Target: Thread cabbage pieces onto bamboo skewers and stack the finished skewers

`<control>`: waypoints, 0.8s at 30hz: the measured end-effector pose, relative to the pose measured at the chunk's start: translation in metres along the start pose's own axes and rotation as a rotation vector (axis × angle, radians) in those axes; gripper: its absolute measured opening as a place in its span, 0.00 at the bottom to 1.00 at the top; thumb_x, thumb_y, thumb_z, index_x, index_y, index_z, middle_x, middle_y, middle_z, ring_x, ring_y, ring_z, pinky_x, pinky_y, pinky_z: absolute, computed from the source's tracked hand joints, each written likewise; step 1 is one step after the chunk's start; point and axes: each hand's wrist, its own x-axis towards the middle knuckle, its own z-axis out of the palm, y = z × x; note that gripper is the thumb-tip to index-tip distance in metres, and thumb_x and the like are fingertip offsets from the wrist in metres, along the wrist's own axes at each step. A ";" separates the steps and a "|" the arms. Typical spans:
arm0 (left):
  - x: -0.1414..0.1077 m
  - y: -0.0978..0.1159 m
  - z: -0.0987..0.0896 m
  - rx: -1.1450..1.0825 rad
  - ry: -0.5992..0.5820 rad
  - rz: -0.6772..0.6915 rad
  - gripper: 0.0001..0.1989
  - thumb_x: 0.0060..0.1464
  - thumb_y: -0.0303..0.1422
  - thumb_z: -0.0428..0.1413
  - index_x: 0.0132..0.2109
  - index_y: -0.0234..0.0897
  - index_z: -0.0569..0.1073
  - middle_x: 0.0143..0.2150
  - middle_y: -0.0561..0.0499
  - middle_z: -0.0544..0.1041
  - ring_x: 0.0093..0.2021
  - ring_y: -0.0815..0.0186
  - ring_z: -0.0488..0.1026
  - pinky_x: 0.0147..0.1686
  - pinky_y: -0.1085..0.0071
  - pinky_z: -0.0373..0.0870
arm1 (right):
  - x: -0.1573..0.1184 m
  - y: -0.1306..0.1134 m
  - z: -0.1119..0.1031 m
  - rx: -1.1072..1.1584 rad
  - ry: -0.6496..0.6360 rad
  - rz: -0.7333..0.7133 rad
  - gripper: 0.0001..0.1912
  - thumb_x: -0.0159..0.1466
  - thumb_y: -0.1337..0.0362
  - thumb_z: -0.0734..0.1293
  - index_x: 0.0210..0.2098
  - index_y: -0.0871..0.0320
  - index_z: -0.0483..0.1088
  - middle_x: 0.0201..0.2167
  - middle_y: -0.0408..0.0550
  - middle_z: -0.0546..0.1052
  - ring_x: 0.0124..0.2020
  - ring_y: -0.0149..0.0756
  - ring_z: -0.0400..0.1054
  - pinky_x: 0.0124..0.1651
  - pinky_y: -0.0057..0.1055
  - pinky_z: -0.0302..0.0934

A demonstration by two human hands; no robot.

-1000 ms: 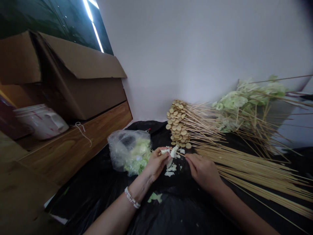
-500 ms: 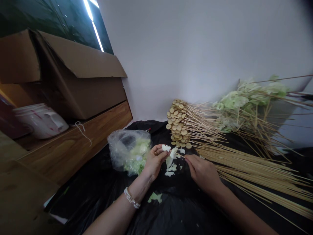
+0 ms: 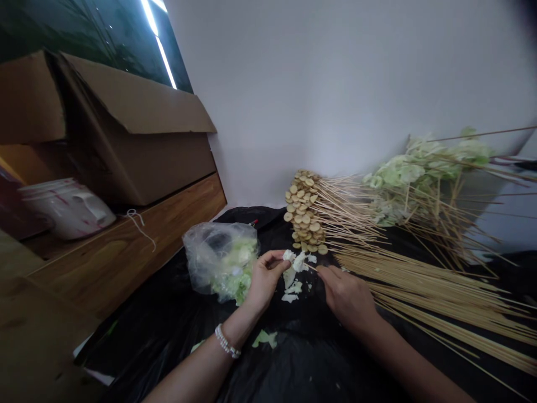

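Observation:
My left hand (image 3: 265,278), with a beaded bracelet at the wrist, pinches a pale cabbage leaf piece (image 3: 288,255) between thumb and fingers. Closed around a thin wooden skewer (image 3: 311,267) is my right hand (image 3: 344,290); the skewer's tip end points left, and white leaf (image 3: 299,262) sits on it, close to the left fingertips. Whether the left hand's piece is pierced, I cannot tell. Loose leaf scraps (image 3: 290,298) lie on the black plastic sheet (image 3: 293,358) below. Beside my left hand is a clear plastic bag (image 3: 201,252) with green leaf pieces (image 3: 239,263) in it.
Skewered potato slices (image 3: 305,210) are stacked against the wall. Bare skewers (image 3: 440,294) lie at the right, in front of skewers loaded with leaves (image 3: 403,170). At the left, a cardboard box (image 3: 163,162) and a white plastic jug (image 3: 67,207) stand on a wooden ledge (image 3: 184,224).
My left hand has brought its leaf piece slightly right, closer to the leaf on the skewer. The right hand keeps nearly the same place and grip.

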 end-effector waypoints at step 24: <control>-0.003 -0.005 0.002 0.027 -0.031 -0.018 0.14 0.40 0.31 0.66 0.38 0.35 0.80 0.36 0.47 0.80 0.34 0.65 0.75 0.41 0.69 0.71 | 0.002 -0.003 0.004 0.264 -0.159 0.124 0.14 0.68 0.68 0.53 0.32 0.57 0.66 0.26 0.44 0.74 0.29 0.32 0.68 0.32 0.28 0.50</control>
